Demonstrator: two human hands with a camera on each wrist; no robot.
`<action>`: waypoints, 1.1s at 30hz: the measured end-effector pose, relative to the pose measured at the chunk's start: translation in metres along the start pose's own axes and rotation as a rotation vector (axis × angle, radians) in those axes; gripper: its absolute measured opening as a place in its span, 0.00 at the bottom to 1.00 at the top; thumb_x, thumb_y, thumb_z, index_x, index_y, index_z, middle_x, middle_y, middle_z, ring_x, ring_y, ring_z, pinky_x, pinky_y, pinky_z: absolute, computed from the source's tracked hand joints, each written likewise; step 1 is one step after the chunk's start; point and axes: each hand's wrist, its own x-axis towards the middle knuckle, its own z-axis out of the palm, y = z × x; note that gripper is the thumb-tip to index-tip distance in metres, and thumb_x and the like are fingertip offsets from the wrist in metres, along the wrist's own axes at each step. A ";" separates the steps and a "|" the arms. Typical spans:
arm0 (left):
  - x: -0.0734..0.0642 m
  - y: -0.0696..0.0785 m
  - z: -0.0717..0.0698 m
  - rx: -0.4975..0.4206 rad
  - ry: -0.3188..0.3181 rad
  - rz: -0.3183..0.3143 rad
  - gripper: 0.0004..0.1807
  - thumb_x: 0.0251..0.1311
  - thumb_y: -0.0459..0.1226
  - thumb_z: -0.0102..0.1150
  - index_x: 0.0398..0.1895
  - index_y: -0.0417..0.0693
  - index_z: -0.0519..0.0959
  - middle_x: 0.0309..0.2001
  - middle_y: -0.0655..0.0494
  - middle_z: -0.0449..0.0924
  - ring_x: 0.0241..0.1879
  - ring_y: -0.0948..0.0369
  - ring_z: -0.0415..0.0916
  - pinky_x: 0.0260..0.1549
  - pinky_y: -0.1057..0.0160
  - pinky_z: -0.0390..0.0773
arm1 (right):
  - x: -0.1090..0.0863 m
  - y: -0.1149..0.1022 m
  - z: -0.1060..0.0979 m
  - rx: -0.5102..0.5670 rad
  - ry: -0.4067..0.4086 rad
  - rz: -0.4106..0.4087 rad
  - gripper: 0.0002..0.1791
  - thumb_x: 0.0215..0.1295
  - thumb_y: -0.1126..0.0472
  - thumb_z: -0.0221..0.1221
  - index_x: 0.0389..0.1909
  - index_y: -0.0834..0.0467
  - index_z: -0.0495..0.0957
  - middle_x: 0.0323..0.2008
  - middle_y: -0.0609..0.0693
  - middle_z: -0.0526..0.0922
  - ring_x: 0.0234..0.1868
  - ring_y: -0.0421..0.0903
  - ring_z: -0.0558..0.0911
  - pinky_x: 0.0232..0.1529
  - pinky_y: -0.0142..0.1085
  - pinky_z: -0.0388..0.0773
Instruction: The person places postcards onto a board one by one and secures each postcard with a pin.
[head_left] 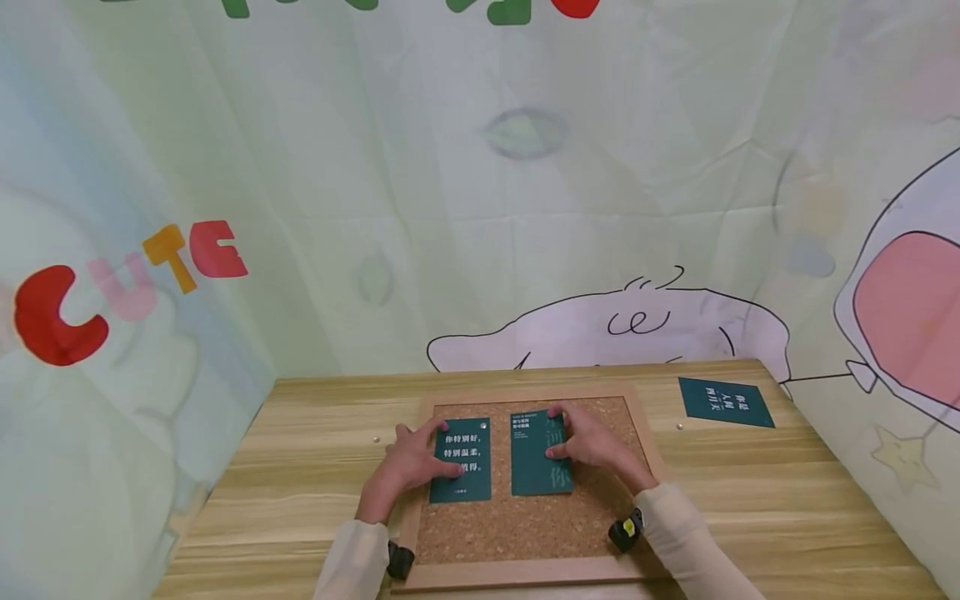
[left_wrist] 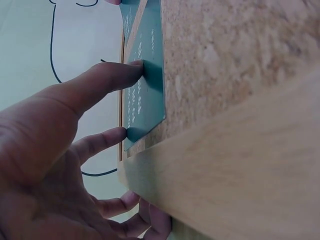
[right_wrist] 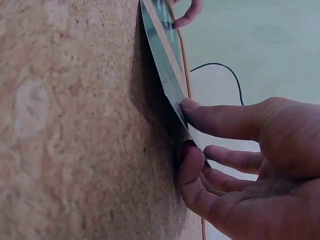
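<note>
My left hand [head_left: 407, 463] presses thumb and index fingertip on a dark green card [head_left: 472, 485] with white writing, which lies flat on the left side of a cork board [head_left: 480, 535]. The other fingers reach past the board's wooden frame [left_wrist: 225, 155]. A small shiny pin [head_left: 483, 426] sits at that card's top right corner. With my right hand [head_left: 592, 439] I pinch the right edge of a second green card [head_left: 532, 467], beside the first. In the right wrist view, the thumb is on top, a fingertip is under the edge, and the card [right_wrist: 162, 75] stands raised off the cork.
A third green card [head_left: 727, 402] lies at the back right of the wooden table [head_left: 780, 508]. One small light pin [head_left: 680, 427] is near it, and another pin [head_left: 377, 439] lies left of the board. A printed curtain [head_left: 420, 208] hangs behind the table.
</note>
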 end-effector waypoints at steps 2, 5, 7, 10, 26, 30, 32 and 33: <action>0.000 0.000 0.000 0.000 -0.001 0.000 0.43 0.47 0.50 0.83 0.67 0.56 0.73 0.56 0.33 0.61 0.51 0.34 0.64 0.46 0.34 0.75 | 0.000 0.000 -0.001 -0.008 -0.006 -0.011 0.30 0.58 0.69 0.74 0.61 0.63 0.74 0.47 0.58 0.78 0.42 0.52 0.78 0.42 0.45 0.80; 0.000 0.000 0.000 0.002 -0.003 -0.001 0.43 0.48 0.50 0.83 0.68 0.56 0.73 0.56 0.33 0.61 0.51 0.34 0.65 0.46 0.34 0.75 | 0.000 -0.002 -0.001 -0.014 -0.011 -0.014 0.31 0.58 0.69 0.75 0.61 0.63 0.74 0.47 0.58 0.78 0.44 0.53 0.77 0.47 0.48 0.79; 0.000 0.000 0.000 0.003 -0.002 -0.002 0.43 0.48 0.50 0.83 0.68 0.56 0.73 0.56 0.33 0.61 0.51 0.34 0.65 0.46 0.34 0.75 | 0.000 -0.002 -0.001 -0.028 -0.013 -0.018 0.31 0.58 0.69 0.75 0.61 0.62 0.74 0.47 0.58 0.78 0.45 0.53 0.77 0.48 0.50 0.79; 0.000 0.000 0.000 0.006 0.000 0.000 0.43 0.47 0.50 0.83 0.68 0.56 0.73 0.55 0.33 0.61 0.51 0.35 0.65 0.46 0.34 0.75 | 0.001 -0.003 0.000 -0.051 -0.015 -0.018 0.31 0.58 0.69 0.75 0.61 0.62 0.74 0.49 0.58 0.79 0.46 0.53 0.77 0.51 0.52 0.78; 0.000 -0.001 0.000 0.008 -0.001 -0.008 0.43 0.47 0.51 0.83 0.67 0.56 0.74 0.54 0.35 0.62 0.51 0.36 0.65 0.45 0.35 0.75 | -0.001 -0.015 0.006 -0.259 -0.054 -0.034 0.33 0.61 0.66 0.73 0.67 0.63 0.74 0.64 0.63 0.77 0.64 0.61 0.76 0.62 0.58 0.73; 0.001 -0.001 0.001 0.014 -0.002 -0.009 0.43 0.47 0.51 0.83 0.67 0.57 0.73 0.55 0.35 0.61 0.51 0.35 0.65 0.45 0.35 0.76 | -0.001 -0.018 0.007 -0.328 -0.067 -0.028 0.34 0.63 0.64 0.73 0.69 0.62 0.72 0.64 0.64 0.76 0.64 0.62 0.76 0.62 0.58 0.73; 0.001 -0.001 0.001 0.017 -0.002 -0.011 0.43 0.47 0.51 0.83 0.67 0.57 0.73 0.55 0.35 0.61 0.51 0.35 0.65 0.45 0.35 0.76 | -0.002 -0.020 0.007 -0.359 -0.072 -0.018 0.35 0.63 0.63 0.73 0.70 0.62 0.72 0.63 0.64 0.76 0.62 0.61 0.76 0.61 0.58 0.74; 0.001 -0.001 0.002 0.018 -0.002 -0.012 0.42 0.47 0.51 0.83 0.67 0.57 0.73 0.55 0.35 0.61 0.51 0.35 0.65 0.45 0.35 0.76 | -0.003 -0.021 0.007 -0.368 -0.072 -0.009 0.35 0.64 0.62 0.73 0.70 0.61 0.72 0.61 0.64 0.75 0.60 0.60 0.76 0.60 0.58 0.75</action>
